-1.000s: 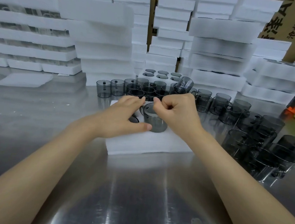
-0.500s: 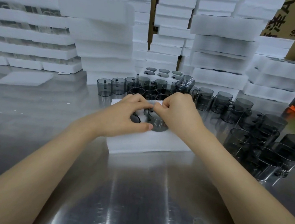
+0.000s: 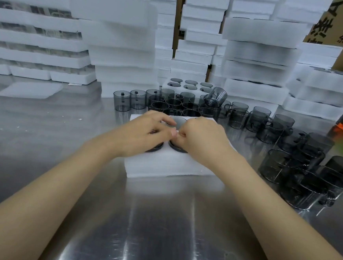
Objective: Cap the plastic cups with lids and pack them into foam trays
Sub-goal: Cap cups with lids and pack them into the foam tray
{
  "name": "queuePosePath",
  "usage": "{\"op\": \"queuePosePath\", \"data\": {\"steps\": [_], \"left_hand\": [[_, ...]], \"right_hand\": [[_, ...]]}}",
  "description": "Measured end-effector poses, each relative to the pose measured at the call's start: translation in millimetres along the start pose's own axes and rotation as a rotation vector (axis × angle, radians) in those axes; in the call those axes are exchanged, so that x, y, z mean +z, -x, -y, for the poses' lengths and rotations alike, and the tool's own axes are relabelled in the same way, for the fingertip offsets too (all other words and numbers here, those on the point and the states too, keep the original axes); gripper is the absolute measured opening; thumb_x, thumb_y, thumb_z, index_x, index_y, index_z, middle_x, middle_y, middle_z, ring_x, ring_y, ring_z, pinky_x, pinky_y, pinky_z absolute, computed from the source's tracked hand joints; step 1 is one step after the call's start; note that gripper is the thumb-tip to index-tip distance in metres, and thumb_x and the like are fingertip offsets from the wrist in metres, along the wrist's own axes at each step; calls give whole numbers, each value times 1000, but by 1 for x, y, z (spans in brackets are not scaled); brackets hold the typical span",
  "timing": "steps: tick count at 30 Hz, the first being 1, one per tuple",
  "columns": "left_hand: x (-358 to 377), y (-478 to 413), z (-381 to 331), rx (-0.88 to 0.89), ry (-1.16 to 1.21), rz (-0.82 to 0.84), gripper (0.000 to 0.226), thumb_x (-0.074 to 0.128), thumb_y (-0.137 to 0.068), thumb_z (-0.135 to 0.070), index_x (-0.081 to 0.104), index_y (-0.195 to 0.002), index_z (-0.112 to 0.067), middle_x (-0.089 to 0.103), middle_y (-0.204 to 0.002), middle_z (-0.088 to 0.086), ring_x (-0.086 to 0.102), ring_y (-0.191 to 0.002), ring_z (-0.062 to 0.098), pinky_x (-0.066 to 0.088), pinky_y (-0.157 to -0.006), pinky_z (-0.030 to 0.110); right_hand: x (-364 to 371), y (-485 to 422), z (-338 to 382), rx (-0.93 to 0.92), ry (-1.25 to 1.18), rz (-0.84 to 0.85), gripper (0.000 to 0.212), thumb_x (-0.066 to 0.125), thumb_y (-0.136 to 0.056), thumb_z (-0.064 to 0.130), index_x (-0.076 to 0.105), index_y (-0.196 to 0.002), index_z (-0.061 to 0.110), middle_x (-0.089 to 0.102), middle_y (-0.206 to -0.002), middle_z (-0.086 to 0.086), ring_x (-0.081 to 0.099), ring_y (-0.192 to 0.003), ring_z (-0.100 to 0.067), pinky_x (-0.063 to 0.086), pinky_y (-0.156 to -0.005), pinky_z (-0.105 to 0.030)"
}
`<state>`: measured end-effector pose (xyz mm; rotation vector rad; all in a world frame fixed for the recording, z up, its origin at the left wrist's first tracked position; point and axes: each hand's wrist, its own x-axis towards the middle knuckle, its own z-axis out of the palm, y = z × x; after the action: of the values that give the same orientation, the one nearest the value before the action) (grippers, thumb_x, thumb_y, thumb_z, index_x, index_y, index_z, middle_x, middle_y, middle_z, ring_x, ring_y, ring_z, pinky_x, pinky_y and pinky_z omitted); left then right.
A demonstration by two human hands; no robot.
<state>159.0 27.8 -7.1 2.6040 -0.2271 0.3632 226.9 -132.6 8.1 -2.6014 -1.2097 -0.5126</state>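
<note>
Both hands meet over a white foam tray (image 3: 163, 166) on the steel surface (image 3: 158, 231). The left hand (image 3: 145, 132) lies with bent fingers across one sunken cup (image 3: 154, 149). The right hand (image 3: 202, 138) is curled above another cup (image 3: 176, 148), whose dark rim shows in a near pocket. The hands touch; whether either grips anything I cannot tell. Loose grey cups (image 3: 239, 117) crowd behind and to the right of the tray, with foam stacks (image 3: 260, 54) beyond.

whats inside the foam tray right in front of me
Three dark cups show, sunk in holes of the foam tray. The left hand and right hand cover the other holes, so those cannot be seen.
</note>
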Motion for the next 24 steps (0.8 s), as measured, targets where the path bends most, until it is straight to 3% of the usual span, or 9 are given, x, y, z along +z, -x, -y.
{"op": "queuePosePath", "data": {"steps": [3,6,8,10,12,14,17,20,24], "left_hand": [[-2,-3,4,-97,302,-235,35,37,-95,-46,68,-106,-31,64,-110,-26,53,-107,-4,39,-93,18],[-3,-7,27,-135,609,-603,36,32,-97,-27,68,-100,-28,64,-118,-8,56,-114,6,39,-100,19],[-1,-3,55,-291,370,-719,30,37,-100,-14,67,-103,-17,56,-121,6,50,-121,20,34,-107,26],[4,0,84,-450,-34,-581,24,49,-94,-6,66,-111,-4,46,-128,15,35,-129,31,23,-108,26],[9,-4,100,-477,-203,-438,26,55,-89,-4,64,-113,0,38,-137,20,26,-133,32,22,-109,31],[10,-13,99,-446,-197,-417,26,53,-91,-6,60,-115,1,34,-144,19,24,-137,31,27,-111,39],[9,-22,93,-492,-18,-545,37,47,-94,-6,50,-131,0,30,-148,21,26,-137,36,30,-110,52],[8,-28,101,-532,-21,-574,43,49,-94,-7,46,-137,-3,24,-152,21,22,-140,36,27,-112,53],[5,-42,121,-574,-330,-364,24,54,-95,-19,65,-115,-12,7,-160,12,1,-146,31,9,-116,45]], "right_hand": [[1,1,-3,6,-130,-19,47,56,-81,24,26,-46,16,26,-48,0,23,-48,-17,16,-47,-29],[3,-1,-14,73,-460,29,46,56,-79,17,31,-40,16,38,-38,0,33,-42,-12,27,-45,-24],[4,-4,-20,178,-684,23,44,54,-82,19,48,-38,13,58,-44,0,46,-43,-7,37,-49,-21],[6,-6,-24,242,-812,-10,44,53,-84,19,57,-40,14,63,-49,0,50,-50,-9,43,-59,-27],[9,-8,-25,244,-821,-2,43,53,-83,21,59,-42,15,64,-50,0,52,-55,-11,46,-65,-31],[10,-8,-24,234,-796,13,44,53,-84,23,58,-41,17,64,-49,3,53,-53,-6,47,-62,-26],[11,-7,-19,218,-801,-2,47,54,-86,17,55,-39,15,61,-44,3,45,-38,1,36,-43,-11],[12,-5,-16,218,-776,0,44,54,-86,16,55,-43,9,59,-42,4,46,-38,1,36,-41,-10],[12,-4,-16,216,-739,-8,40,54,-87,18,59,-51,-1,60,-43,2,46,-39,1,35,-39,-9]]}}
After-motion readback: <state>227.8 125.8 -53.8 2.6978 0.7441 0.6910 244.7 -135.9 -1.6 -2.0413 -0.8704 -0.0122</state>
